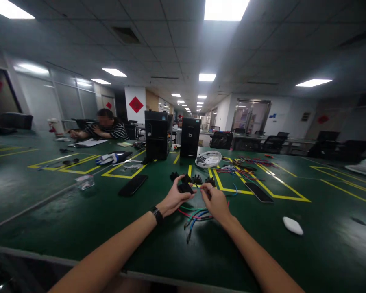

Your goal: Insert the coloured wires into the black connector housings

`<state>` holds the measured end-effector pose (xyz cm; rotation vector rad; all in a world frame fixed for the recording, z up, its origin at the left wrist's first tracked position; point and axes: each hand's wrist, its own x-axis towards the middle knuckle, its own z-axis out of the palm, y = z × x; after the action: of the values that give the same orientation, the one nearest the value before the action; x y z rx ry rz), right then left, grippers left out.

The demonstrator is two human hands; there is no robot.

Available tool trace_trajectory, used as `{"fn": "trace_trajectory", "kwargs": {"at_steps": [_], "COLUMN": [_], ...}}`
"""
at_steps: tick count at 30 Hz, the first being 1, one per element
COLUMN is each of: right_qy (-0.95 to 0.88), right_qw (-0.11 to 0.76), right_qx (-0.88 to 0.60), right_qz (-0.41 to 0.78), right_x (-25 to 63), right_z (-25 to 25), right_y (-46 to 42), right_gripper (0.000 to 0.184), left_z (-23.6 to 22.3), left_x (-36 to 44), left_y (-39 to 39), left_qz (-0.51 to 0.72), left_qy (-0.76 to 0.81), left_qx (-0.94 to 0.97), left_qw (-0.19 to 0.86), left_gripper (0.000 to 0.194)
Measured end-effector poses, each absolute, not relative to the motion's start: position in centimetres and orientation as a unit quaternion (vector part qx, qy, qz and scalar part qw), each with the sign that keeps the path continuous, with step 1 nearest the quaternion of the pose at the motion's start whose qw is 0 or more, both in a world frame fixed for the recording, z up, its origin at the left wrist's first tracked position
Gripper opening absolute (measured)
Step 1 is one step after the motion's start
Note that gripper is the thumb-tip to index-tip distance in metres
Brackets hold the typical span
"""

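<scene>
My left hand [173, 197], with a dark watch at the wrist, is closed around a small black plastic block [185, 188]. Beside it, my right hand [214, 200] has its thumb and fingers pinched together just right of the block; whatever sits in the pinch is too small to make out. Below both hands, several red, green and blue wires [198, 215] with dark ends lie on the green table [158, 252], partly covered by my right hand. Just beyond my fingers stand more black plastic parts [197, 179].
Two black computer towers [156, 134] stand ahead, near a white basket [208, 159]. Phones lie left [133, 185] and right [259, 192]. A white case [293, 226], a clear box [84, 182], gloves [113, 158] and wire bundles [247, 167] are around. Another person [110, 128] sits far left.
</scene>
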<state>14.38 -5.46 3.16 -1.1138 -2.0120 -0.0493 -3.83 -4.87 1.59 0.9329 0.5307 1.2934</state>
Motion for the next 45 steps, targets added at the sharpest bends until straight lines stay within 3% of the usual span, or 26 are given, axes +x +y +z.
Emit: {"fn": "trace_trajectory", "kwargs": {"at_steps": [7, 20, 34, 41, 45], "right_qy": [-0.84, -0.837, -0.879, -0.85, -0.863], "right_qw": [0.396, 0.371, 0.223, 0.233, 0.237], "right_qx": [-0.37, -0.396, -0.421, -0.472, -0.442], "right_qz": [0.018, 0.066, 0.012, 0.022, 0.064], "right_x": [13.2, 13.3, 12.4, 12.3, 12.4], "right_z": [2.8, 2.1, 3.2, 3.5, 3.5], "right_y": [-5.9, -5.4, -6.9, -6.9, -6.9], "right_gripper": [0.029, 0.031, 0.028, 0.024, 0.026], "left_z": [1.6, 1.3, 0.3, 1.4, 2.4], "left_x": [-3.8, -2.8, -2.4, -3.5, -4.7], "left_y": [-4.0, -4.1, -4.0, -2.9, -2.8], "left_qz": [0.605, 0.606, 0.608, 0.634, 0.596], "left_qy": [0.203, 0.222, 0.329, 0.341, 0.333], "left_qx": [0.319, 0.309, 0.463, 0.538, 0.55], "left_qw": [0.701, 0.699, 0.555, 0.438, 0.48], "left_gripper": [0.069, 0.063, 0.055, 0.063, 0.053]}}
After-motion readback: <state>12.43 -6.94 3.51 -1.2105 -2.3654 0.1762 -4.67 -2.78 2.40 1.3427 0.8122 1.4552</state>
